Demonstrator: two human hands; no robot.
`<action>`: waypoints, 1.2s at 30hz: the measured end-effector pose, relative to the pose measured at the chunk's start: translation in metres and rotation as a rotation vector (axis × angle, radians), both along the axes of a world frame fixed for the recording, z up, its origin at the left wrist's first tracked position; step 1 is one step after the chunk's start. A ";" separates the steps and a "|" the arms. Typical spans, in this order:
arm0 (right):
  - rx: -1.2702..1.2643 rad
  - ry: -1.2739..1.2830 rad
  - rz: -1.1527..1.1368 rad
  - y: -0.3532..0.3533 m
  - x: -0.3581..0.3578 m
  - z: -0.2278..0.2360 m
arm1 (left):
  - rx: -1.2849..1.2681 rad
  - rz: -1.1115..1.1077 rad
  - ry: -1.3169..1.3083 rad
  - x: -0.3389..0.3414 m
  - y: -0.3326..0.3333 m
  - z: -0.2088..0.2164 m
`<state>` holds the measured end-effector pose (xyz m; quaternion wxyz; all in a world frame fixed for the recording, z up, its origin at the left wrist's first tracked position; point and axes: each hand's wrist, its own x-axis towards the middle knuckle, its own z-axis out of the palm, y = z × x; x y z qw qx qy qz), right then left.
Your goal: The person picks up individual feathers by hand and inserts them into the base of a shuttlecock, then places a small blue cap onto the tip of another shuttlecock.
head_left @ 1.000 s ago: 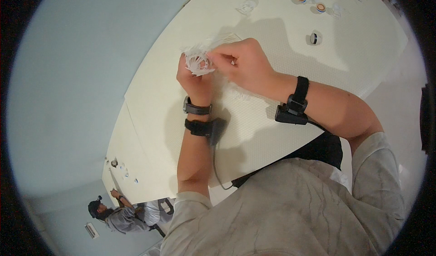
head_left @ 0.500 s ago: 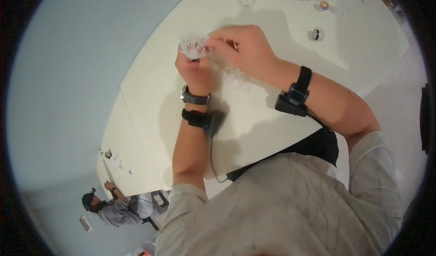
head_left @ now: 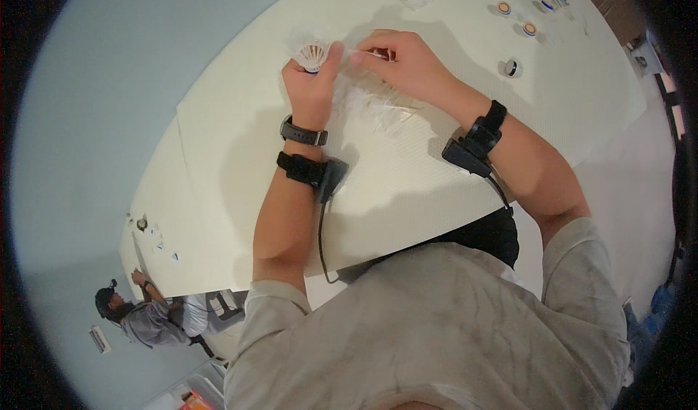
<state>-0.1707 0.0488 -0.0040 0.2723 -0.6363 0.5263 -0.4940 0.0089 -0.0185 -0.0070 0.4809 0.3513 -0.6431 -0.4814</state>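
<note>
Above the desk (head_left: pixel 254 192), over loose white feathers (head_left: pixel 374 108) | left hand (head_left: pixel 310 93) grips the shuttlecock (head_left: pixel 313 55) near its base | right hand (head_left: pixel 407 68), at its rim half a second ago, now just apart, pinching a pale strip (head_left: pixel 366 51) | feather freshly off, I'd judge

The white, cone-shaped feather shuttlecock (head_left: pixel 311 56) shows tan between its ribs; the broad cream tabletop (head_left: pixel 407 184) is finely dotted, the grey-beige cloth shirt (head_left: pixel 429 323) (faintly, darkly streaked) plain otherwise.

Passage lies over the table (head_left: pixel 400 181) at frame centre, while loose feathers (head_left: pixel 372 108) and the shuttlecock (head_left: pixel 313 56) obstruct upper centre.
</note>
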 end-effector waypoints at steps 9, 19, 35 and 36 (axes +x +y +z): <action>0.032 -0.090 -0.052 0.004 -0.013 -0.001 | -0.005 0.074 -0.093 -0.002 0.001 -0.009; -0.125 -0.028 -0.097 -0.004 0.004 -0.011 | -0.090 0.097 -0.117 0.001 0.004 -0.013; -0.031 -0.407 -0.036 0.002 -0.007 -0.014 | -0.046 -0.076 0.016 -0.005 0.011 -0.012; -0.036 -0.433 -0.019 0.002 -0.007 -0.014 | -0.040 -0.090 -0.032 -0.004 0.011 -0.012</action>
